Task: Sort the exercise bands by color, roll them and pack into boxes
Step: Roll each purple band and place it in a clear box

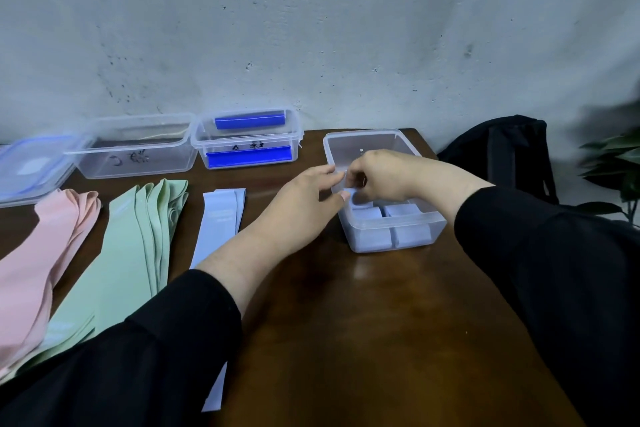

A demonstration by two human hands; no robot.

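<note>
Lavender rolled band (355,193), packing step: my right hand (377,177) pinches it inside the clear box (349,230) (other rolls already packed below), left hand (304,204) relaxed against the rim; next I'd seat it snugly beside them.

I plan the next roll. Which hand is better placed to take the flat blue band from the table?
Probably left: the left hand is beside the flat blue band, while the right hand is busy inside the box.
</note>
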